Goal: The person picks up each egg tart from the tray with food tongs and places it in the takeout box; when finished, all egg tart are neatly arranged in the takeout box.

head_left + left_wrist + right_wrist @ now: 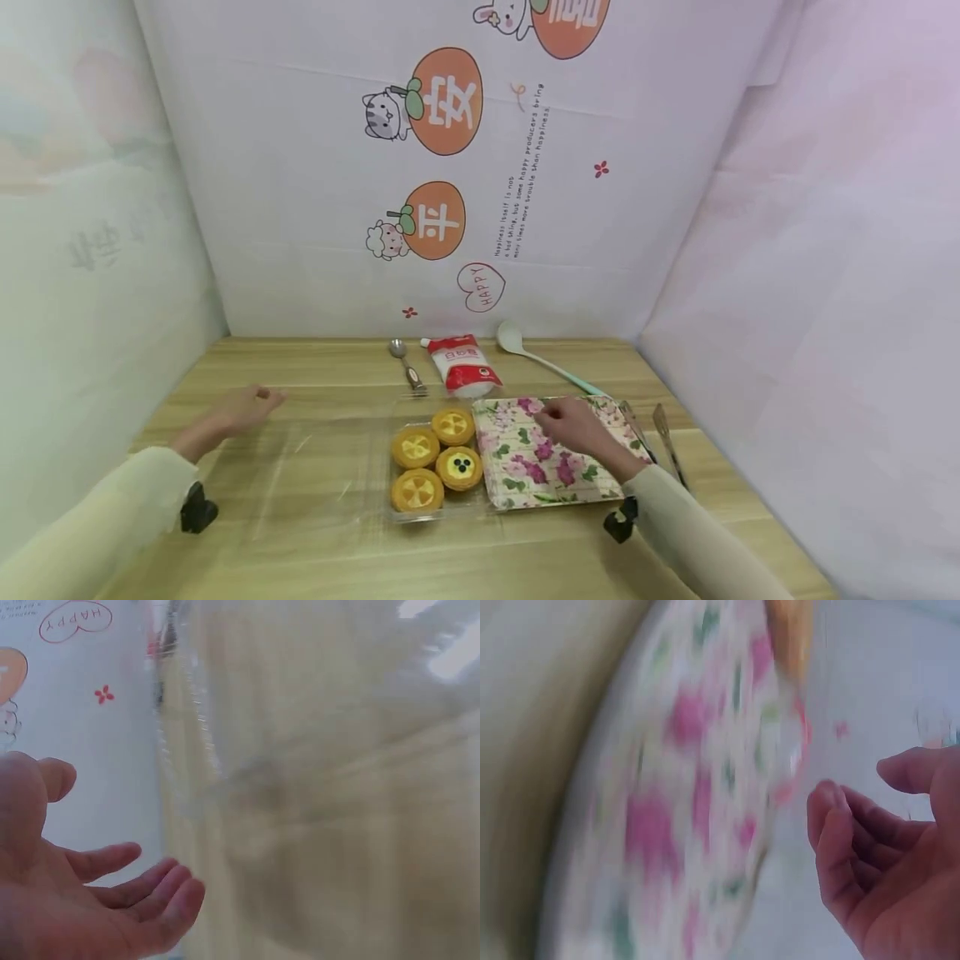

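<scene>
My left hand (251, 408) hovers by the left side of a clear plastic clamshell box (408, 517), whose lid (307, 487) lies folded out to the left. In the left wrist view that hand's fingers (169, 900) are loosely bent, with nothing in them. Several round egg tarts (416, 490) sit in the box's base, one dotted with dark berries. Over the flower-patterned tray (525, 492) is my right hand (573, 427), its fingers (836, 855) relaxed and slightly curled around nothing. The tray stands just right of the box, blurred in the right wrist view.
Behind the box lie a metal spoon (406, 367) and a red-and-white bag (461, 365). A long-handled ladle (540, 358) rests behind the tray. Tongs (670, 442) lie at its right. White printed sheets (315, 208) wall the table's back and sides.
</scene>
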Available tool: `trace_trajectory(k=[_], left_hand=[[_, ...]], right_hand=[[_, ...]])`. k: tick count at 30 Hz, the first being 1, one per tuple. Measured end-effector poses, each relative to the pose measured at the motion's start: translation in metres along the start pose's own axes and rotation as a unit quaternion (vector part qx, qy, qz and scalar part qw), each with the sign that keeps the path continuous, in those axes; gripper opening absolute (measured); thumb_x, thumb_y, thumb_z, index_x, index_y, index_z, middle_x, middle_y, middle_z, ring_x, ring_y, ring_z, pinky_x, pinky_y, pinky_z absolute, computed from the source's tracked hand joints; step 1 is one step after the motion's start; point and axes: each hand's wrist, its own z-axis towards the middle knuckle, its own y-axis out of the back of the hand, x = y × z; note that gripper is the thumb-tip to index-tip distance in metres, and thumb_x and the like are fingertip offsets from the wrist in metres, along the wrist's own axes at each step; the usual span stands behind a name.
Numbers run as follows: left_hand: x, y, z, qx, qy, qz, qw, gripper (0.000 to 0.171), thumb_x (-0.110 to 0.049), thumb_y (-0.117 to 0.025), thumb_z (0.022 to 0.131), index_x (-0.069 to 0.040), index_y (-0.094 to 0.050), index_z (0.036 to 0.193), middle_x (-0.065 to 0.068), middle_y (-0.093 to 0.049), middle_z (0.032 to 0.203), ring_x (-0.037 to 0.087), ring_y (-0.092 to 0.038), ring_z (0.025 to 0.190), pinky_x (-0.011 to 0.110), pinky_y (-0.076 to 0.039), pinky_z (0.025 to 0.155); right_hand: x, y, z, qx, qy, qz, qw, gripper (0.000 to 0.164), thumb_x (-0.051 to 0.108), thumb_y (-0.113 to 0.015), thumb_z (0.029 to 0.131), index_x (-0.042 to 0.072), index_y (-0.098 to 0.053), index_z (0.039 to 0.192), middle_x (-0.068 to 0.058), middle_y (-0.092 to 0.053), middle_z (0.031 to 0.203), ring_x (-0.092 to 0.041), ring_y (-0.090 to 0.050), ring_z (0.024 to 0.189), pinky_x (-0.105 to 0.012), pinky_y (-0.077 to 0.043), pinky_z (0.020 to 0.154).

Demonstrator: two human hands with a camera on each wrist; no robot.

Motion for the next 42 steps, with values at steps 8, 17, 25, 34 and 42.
trace_trajectory(k=[8,17,25,34,42], left_hand=[[0.007,-0.033,-0.011,0.063,0.034,-0.161,0.9844,0.061,-0.040,-0.033,0.107,0.018,-0.037,0.128,0.006,-0.047,0.081,0.016,-0.049,0.069,0.032,-0.048,0.065],[0.013,-0.036,-0.015,0.079,0.022,-0.198,0.9768,0.046,-0.033,-0.034,0.108,0.012,-0.043,0.116,0.011,-0.051,0.091,0.021,-0.054,0.084,0.036,-0.052,0.072],[-0.005,0.020,-0.028,0.142,-0.070,-0.269,0.9498,0.061,-0.038,-0.027,0.108,0.001,-0.011,0.151,0.030,-0.050,0.134,0.035,-0.055,0.119,0.044,-0.049,0.095],[-0.117,-0.005,-0.016,0.037,-0.329,-0.242,0.9122,0.029,-0.017,-0.040,0.106,0.002,-0.049,0.126,0.015,-0.055,0.138,0.024,-0.056,0.122,0.038,-0.048,0.097],[-0.151,-0.099,0.016,-0.040,-0.395,-0.018,0.9178,0.042,-0.018,-0.056,0.099,-0.009,-0.050,0.140,0.015,-0.033,0.155,0.042,-0.022,0.144,0.063,-0.020,0.111]], right_hand=[[0.021,-0.046,0.005,0.094,-0.019,0.114,0.989,0.044,0.034,-0.048,0.103,0.000,-0.067,0.082,-0.014,-0.065,0.070,-0.027,-0.059,0.053,-0.035,-0.045,0.046],[0.026,-0.060,0.008,0.052,-0.006,0.116,0.992,0.038,0.025,-0.049,0.103,-0.001,-0.064,0.079,-0.015,-0.063,0.067,-0.014,-0.044,0.046,-0.028,-0.036,0.045],[0.026,-0.065,0.007,0.057,-0.003,0.132,0.990,0.040,0.028,-0.049,0.103,-0.001,-0.063,0.078,-0.015,-0.062,0.066,-0.012,-0.041,0.046,-0.028,-0.035,0.044],[0.026,-0.069,0.007,0.049,-0.003,0.158,0.986,0.040,0.028,-0.049,0.103,-0.001,-0.062,0.079,-0.014,-0.060,0.065,-0.012,-0.039,0.046,-0.027,-0.033,0.043],[0.026,-0.076,0.004,0.041,-0.021,0.206,0.978,0.037,0.024,-0.047,0.103,0.000,-0.059,0.078,-0.008,-0.054,0.059,-0.012,-0.039,0.045,-0.027,-0.035,0.044]])
